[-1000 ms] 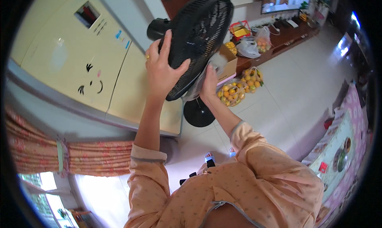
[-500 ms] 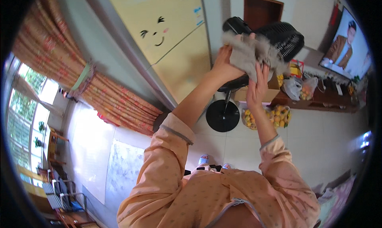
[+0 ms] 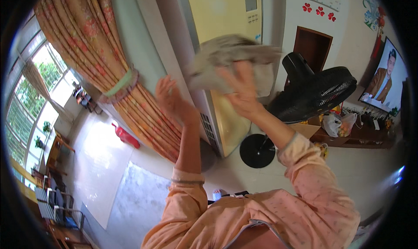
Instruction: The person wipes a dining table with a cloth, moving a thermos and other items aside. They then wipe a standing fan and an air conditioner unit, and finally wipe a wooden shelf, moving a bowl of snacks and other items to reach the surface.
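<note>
A grey-beige cloth (image 3: 257,57), blurred by motion, spreads out in the air in front of the cream fridge. My right hand (image 3: 244,90) is raised against its near side, fingers on the fabric, and bears it up. To the left of the cloth, apart from it, my left hand (image 3: 172,99) is lifted by the curtain with bent fingers. Blur hides how far those fingers are closed, and no object shows in them. Right of my right hand stands a black pedestal fan (image 3: 318,96), its head tilted; its round base (image 3: 257,151) rests on the floor.
The cream fridge (image 3: 226,131) stands just beyond my hands. A flowered curtain (image 3: 143,114) with a green tie hangs at left, near a red object (image 3: 126,136) on the tiles. At right are a cardboard box (image 3: 306,129), plastic bags (image 3: 333,125) on a low cabinet, and a television (image 3: 383,77).
The cloth and both my hands have moved left, away from the fan. My left hand has let go of the cloth, and the cloth has opened from a bunch into a spread. The view has turned left.
</note>
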`<state>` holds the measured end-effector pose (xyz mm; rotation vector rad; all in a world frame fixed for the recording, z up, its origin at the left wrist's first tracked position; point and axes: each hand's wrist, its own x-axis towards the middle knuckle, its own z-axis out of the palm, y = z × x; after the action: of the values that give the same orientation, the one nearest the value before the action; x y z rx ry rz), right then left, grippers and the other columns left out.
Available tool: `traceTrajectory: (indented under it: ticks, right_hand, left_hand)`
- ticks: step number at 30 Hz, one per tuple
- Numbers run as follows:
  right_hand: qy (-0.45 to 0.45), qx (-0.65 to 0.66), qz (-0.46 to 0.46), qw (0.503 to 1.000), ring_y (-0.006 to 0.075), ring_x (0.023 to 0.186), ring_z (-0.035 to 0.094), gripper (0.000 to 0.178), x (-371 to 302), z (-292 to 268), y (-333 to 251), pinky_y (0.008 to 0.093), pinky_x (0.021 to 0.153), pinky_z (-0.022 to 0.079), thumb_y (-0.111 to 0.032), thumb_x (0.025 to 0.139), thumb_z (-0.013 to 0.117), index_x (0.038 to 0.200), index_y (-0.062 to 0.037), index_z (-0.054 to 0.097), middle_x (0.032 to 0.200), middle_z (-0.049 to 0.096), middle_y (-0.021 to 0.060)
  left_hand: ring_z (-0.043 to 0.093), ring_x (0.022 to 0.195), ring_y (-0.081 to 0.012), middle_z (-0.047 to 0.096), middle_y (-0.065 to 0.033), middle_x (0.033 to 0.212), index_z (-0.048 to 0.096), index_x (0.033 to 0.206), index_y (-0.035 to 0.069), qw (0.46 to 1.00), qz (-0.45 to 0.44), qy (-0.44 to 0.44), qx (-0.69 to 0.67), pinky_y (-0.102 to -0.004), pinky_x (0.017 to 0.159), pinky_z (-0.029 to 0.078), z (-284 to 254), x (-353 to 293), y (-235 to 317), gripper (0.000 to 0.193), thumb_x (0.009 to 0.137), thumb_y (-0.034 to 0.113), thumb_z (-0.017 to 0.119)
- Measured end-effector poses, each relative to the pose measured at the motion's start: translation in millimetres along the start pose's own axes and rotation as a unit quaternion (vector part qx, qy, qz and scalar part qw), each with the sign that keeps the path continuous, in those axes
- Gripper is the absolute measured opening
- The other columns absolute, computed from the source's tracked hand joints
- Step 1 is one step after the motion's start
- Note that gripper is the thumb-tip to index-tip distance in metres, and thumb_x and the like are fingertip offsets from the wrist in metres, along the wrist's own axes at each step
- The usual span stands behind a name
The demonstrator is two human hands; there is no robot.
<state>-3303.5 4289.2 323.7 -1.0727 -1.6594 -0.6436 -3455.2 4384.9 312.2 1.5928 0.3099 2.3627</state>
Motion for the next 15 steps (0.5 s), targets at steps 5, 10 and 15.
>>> traceTrajectory:
  ticks: [5, 10, 15]
  right_hand:
    - [-0.281, 0.075, -0.152, 0.945, 0.0277, 0.097, 0.054, 0.030, 81.7, 111.7, 36.4, 0.0381, 0.084, 0.042, -0.014, 0.078, 0.058, 0.108, -0.0087, 0.059, 0.106, 0.057, 0.0137]
    - [-0.388, 0.048, -0.058, 0.919, 0.0300, 0.087, 0.056, 0.027, 184.1, 113.0, 72.0, 0.0399, 0.076, 0.045, -0.011, 0.081, 0.053, 0.107, -0.0057, 0.056, 0.097, 0.057, 0.0170]
    - [0.046, -0.211, -0.381, 0.899, 0.0306, 0.067, 0.057, 0.013, 387.9, 74.5, 52.9, 0.0415, 0.058, 0.046, -0.015, 0.075, 0.055, 0.078, -0.0036, 0.059, 0.073, 0.058, 0.0152]
  left_hand:
    - [0.043, 0.119, -0.0262, 0.050, -0.0111, 0.123, 0.051, 0.115, 0.003, 0.989, -0.140, -0.040, -0.019, -0.0376, 0.099, 0.032, -32.6, 35.2, -33.0, 0.029, 0.086, 0.006, 0.048]
    - [0.038, 0.125, -0.0312, 0.037, -0.0156, 0.137, 0.042, 0.130, 0.005, 0.952, 0.027, -0.293, 0.080, -0.0412, 0.103, 0.027, -13.5, 94.2, -58.9, 0.046, 0.085, 0.007, 0.050]
    - [0.035, 0.126, -0.0338, 0.035, -0.0155, 0.140, 0.039, 0.133, 0.006, 0.931, 0.189, -0.301, 0.087, -0.0417, 0.104, 0.026, 53.4, 197.2, -65.8, 0.052, 0.082, 0.009, 0.053]
